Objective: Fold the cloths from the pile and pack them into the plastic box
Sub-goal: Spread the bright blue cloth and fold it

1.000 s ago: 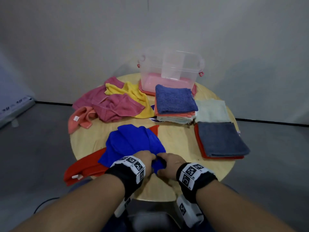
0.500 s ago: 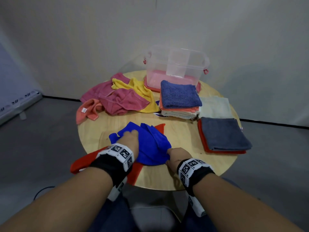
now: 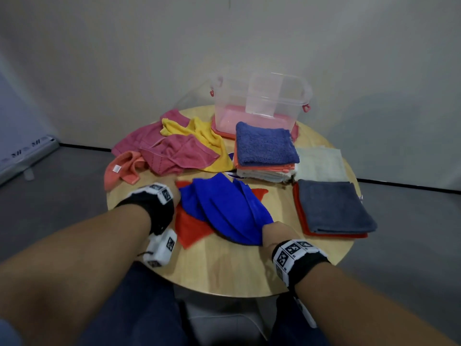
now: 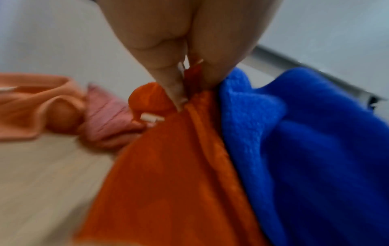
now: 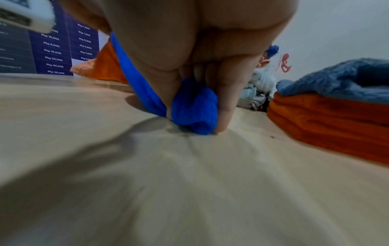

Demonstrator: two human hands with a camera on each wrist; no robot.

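A bright blue cloth (image 3: pixel 224 211) lies crumpled mid-table over a red cloth (image 3: pixel 192 228). My right hand (image 3: pixel 274 232) grips the blue cloth's near corner (image 5: pixel 193 106), bunched between thumb and fingers and pressed to the table. My left hand (image 3: pixel 175 196) is at the cloths' far-left corner. In the left wrist view its fingertips (image 4: pixel 179 93) pinch the red cloth (image 4: pixel 179 166), and the blue cloth (image 4: pixel 305 133) lies against the fingers. Whether the blue is also in that pinch is unclear. The clear plastic box (image 3: pixel 262 101) stands at the back on a pink lid.
An unfolded pile of pink, yellow and salmon cloths (image 3: pixel 174 151) lies at the back left. Folded stacks sit at the right: a blue-grey topped stack (image 3: pixel 264 146), a pale green cloth (image 3: pixel 321 163), and a grey cloth on a red one (image 3: pixel 331 206). The round wooden table (image 3: pixel 224 270) ends near my lap.
My hands have drawn apart: the left went away and left with its corner, the right went right. The blue cloth has spread out and the red cloth has come up off the table's left edge.
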